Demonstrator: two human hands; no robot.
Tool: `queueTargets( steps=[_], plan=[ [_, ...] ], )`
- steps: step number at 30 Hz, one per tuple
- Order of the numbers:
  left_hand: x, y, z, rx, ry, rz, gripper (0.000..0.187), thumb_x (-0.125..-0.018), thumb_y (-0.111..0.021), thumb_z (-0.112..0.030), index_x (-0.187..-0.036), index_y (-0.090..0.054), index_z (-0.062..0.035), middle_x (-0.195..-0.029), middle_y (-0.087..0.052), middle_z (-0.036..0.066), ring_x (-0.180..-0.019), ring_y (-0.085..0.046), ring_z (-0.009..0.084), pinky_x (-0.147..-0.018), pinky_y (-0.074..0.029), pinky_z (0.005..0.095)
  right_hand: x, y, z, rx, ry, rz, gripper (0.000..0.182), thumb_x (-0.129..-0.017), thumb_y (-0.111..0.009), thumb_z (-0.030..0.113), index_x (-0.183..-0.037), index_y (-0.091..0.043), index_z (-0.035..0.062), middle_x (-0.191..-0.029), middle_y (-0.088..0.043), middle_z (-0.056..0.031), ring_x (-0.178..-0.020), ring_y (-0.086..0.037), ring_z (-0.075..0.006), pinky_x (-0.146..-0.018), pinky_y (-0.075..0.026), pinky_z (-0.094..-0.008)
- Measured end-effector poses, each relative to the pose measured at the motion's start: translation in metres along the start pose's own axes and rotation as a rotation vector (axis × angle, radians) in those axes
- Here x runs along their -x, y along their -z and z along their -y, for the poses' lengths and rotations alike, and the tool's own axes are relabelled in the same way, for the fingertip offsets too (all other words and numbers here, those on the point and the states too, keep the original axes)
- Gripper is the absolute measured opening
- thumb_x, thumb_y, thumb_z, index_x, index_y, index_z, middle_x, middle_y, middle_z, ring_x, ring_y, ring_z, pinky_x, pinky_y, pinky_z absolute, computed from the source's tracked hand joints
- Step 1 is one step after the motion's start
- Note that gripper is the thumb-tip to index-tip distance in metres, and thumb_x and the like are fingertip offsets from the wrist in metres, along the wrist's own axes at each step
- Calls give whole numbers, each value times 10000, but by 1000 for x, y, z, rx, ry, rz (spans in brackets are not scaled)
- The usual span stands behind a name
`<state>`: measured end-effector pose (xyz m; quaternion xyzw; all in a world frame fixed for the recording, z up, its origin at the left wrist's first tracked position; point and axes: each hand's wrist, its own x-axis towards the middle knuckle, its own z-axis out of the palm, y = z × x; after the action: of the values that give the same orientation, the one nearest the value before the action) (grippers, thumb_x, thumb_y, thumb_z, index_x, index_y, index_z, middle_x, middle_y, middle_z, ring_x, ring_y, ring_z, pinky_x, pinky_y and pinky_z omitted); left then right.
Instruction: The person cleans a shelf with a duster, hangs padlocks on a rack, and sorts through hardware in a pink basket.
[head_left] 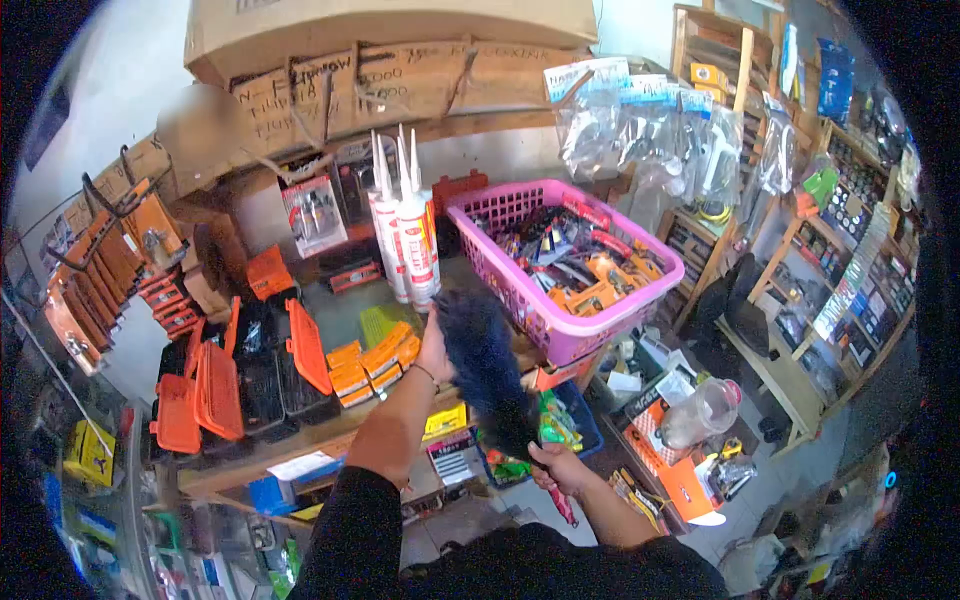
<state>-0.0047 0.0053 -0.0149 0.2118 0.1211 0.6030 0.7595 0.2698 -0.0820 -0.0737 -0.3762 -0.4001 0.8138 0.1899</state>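
A feather duster with dark, bushy bristles slants across the middle of the view, its pinkish-red handle at the lower end. My right hand is wrapped round that handle. On the left side of the bristles, my left hand reaches to the foot of the white sealant tubes, which stand upright with their nozzles up. The duster hides most of its fingers, so I cannot tell whether it grips a tube. Small orange boxes lie beside my left wrist.
A pink basket full of packaged tools stands right of the tubes. Open orange-lidded cases sit at the left. Bagged goods hang at the back right. Below on the right are a plastic jar and a blue crate.
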Motion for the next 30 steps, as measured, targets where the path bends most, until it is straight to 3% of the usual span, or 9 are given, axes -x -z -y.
queueTargets(
  steps=[2,3,5,10,13,14,26,28,30],
  plan=[
    [-12,36,1,134,97,289,700,-819,-252,-619,-1230,-416,-77,-1205,-471,147,-1098,-451,316,-958,-313,491,-1,1,-4,60,-11,74,366,-865,-492,339,-598,-404,105,-441,-388,-10,-329,-324,-101,-311,-238,-241],
    [-9,25,1,131,86,285,700,-819,-252,-619,-1230,-416,-77,-1205,-471,147,-1098,-451,316,-958,-313,491,0,0,0,66,-15,83,366,-865,-492,339,-598,-404,105,-441,-388,-10,-329,-324,-101,-311,-238,-241],
    [-2,-15,0,10,12,-115,646,-833,-287,-576,-1212,-435,-74,-1188,-487,144,-1083,-463,318,-949,-327,490,3,-5,10,42,54,-118,377,-868,-486,339,-583,-387,112,-440,-380,-6,-328,-310,-98,-312,-237,-245],
    [1,-12,4,7,12,-87,658,-833,-263,-573,-1198,-446,-57,-1190,-486,143,-1083,-463,317,-956,-328,467,6,1,3,52,-53,61,360,-862,-495,344,-608,-389,112,-449,-372,-4,-336,-303,-104,-337,-230,-247],
    [5,-30,-1,57,50,31,752,-789,-264,-656,-1242,-398,-71,-1208,-468,143,-1100,-444,323,-956,-315,478,4,6,4,-15,15,-33,351,-865,-492,338,-615,-388,114,-448,-372,-6,-344,-311,-101,-348,-236,-246],
    [7,-47,3,-90,-29,-222,767,-774,-275,-674,-1220,-427,-69,-1193,-477,150,-1088,-453,320,-956,-316,477,6,4,9,-11,37,-80,347,-863,-496,333,-614,-391,115,-446,-370,-7,-348,-309,-99,-347,-235,-247],
    [-5,-11,-3,30,48,-172,669,-808,-260,-635,-1178,-446,-110,-1169,-491,139,-1081,-460,317,-922,-338,512,-1,13,-1,27,28,39,320,-865,-492,328,-656,-375,115,-430,-354,-4,-324,-286,-99,-325,-229,-237],
    [-6,4,-5,-14,53,281,680,-805,-272,-635,-1173,-443,-89,-1178,-481,142,-1099,-443,312,-932,-328,502,0,12,-5,9,51,22,321,-867,-481,338,-659,-385,115,-435,-337,4,-343,-305,-102,-328,-223,-230],
    [-1,-10,0,-40,-25,78,691,-795,-285,-644,-1178,-440,-91,-1174,-482,151,-1092,-446,327,-927,-331,509,1,5,-2,-16,68,-57,318,-877,-465,327,-659,-394,106,-444,-331,8,-354,-304,-99,-333,-220,-228]
  ],
)
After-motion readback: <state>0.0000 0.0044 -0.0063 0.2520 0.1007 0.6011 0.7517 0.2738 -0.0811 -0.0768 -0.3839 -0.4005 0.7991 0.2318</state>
